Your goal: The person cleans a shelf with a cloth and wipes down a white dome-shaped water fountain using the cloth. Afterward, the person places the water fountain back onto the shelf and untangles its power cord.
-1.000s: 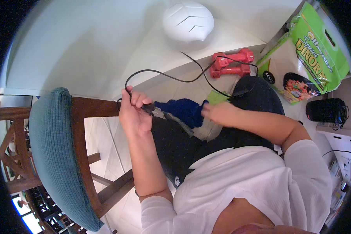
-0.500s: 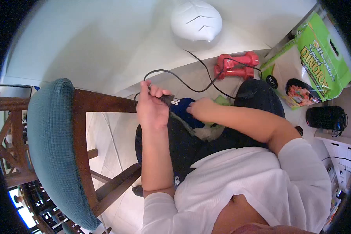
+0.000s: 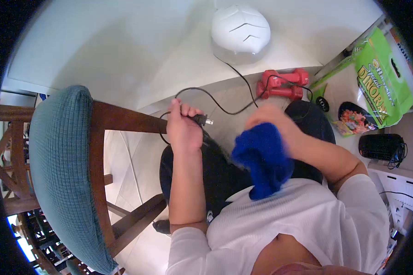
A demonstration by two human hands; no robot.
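Observation:
My left hand (image 3: 184,126) is closed around a black power plug (image 3: 200,120), whose metal prongs point to the right. From it a black cord (image 3: 215,103) loops up and across toward the white domed appliance (image 3: 241,32). My right hand (image 3: 273,120), smeared by motion, grips a blue cloth (image 3: 264,158). The cloth hangs bunched over my lap, in front of my white shirt. Part of my right hand's fingers is hidden behind the cloth.
Red dumbbells (image 3: 284,85) lie on the floor ahead, with cord draped over them. At right are a green rice bag (image 3: 383,87) and a black cylindrical device (image 3: 382,146). A wooden chair (image 3: 96,174) with a teal cushion (image 3: 59,169) stands close on my left.
My right hand has lifted the blue cloth from between my legs and brought it up and to the right. My left hand still holds the plug, nearly in place. The view has shifted slightly.

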